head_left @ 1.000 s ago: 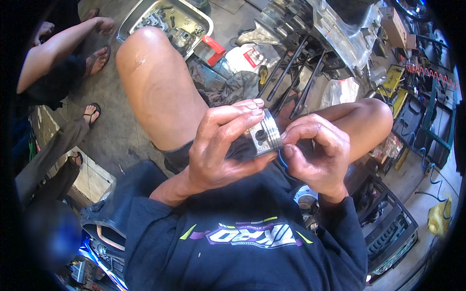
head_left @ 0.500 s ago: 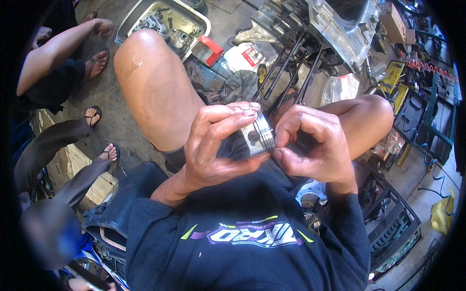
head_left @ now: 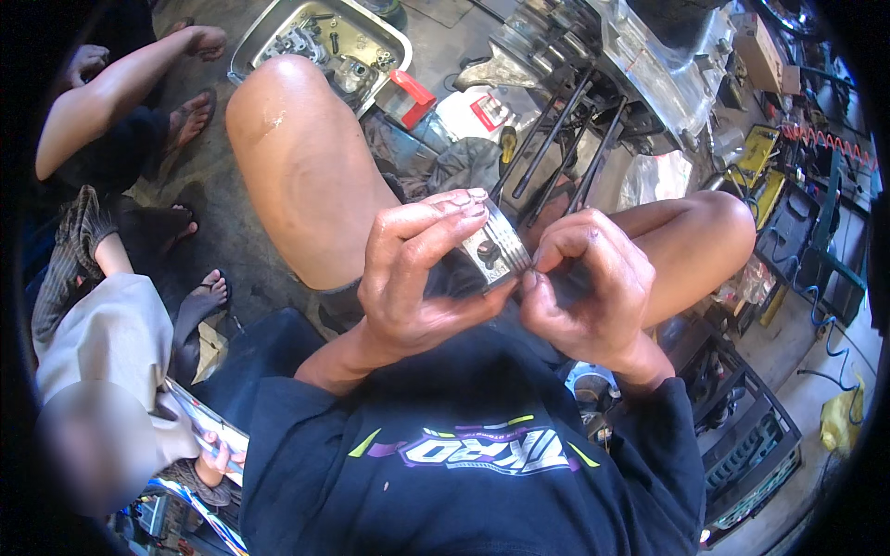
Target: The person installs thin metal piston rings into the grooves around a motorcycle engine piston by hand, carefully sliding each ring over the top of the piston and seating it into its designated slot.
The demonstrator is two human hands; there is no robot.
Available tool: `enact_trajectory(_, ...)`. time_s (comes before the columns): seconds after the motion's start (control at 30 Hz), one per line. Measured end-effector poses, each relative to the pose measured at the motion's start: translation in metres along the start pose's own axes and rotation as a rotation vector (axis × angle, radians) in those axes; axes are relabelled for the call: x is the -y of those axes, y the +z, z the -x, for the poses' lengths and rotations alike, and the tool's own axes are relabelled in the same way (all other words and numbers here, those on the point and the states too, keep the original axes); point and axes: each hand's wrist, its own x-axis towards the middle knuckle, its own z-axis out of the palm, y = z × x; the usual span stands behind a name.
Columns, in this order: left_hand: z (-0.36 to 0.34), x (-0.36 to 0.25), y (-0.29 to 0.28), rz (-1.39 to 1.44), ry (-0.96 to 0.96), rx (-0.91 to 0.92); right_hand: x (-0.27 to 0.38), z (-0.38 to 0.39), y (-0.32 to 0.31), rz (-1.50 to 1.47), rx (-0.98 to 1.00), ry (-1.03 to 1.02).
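Note:
My left hand [head_left: 403, 259] grips a silver engine piston [head_left: 486, 252] in front of my chest, fingers over its upper side and thumb beneath. The piston is tilted, its pin hole facing me and its ring grooves toward the right. At the grooved end my right hand [head_left: 598, 269] is closed in a pinch, thumb and forefinger touching the piston's edge. Whatever lies between those fingertips is too small to make out. Beyond my hands stands an engine block [head_left: 640, 56] with several long dark studs [head_left: 553, 134] pointing toward me.
A metal tray [head_left: 400, 44] of small engine parts lies beyond my left knee. Near it are a red plastic piece [head_left: 413, 98] and a dark rag [head_left: 464, 165]. A black crate [head_left: 746, 422] stands at right. People sit close by on the left, one holding a flat device [head_left: 199, 412].
The piston has turned slightly in my left hand, so its pin hole shows more openly. My right hand has shifted a little down and left. The person at lower left has leaned in.

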Motion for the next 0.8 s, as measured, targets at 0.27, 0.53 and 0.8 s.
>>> enact_trajectory(0.27, 0.001, -0.001, 0.002, -0.044, 0.021, -0.031, -0.001, 0.004, 0.004, 0.017, -0.07, -0.024)
enact_trajectory(0.53, 0.016, 0.008, 0.009, 0.159, -0.068, -0.042, -0.007, 0.001, 0.006, 0.002, -0.083, -0.049)
enact_trajectory(0.8, 0.019, 0.01, 0.012, 0.083, 0.014, -0.126, -0.008, -0.001, 0.007, 0.002, -0.117, -0.072)
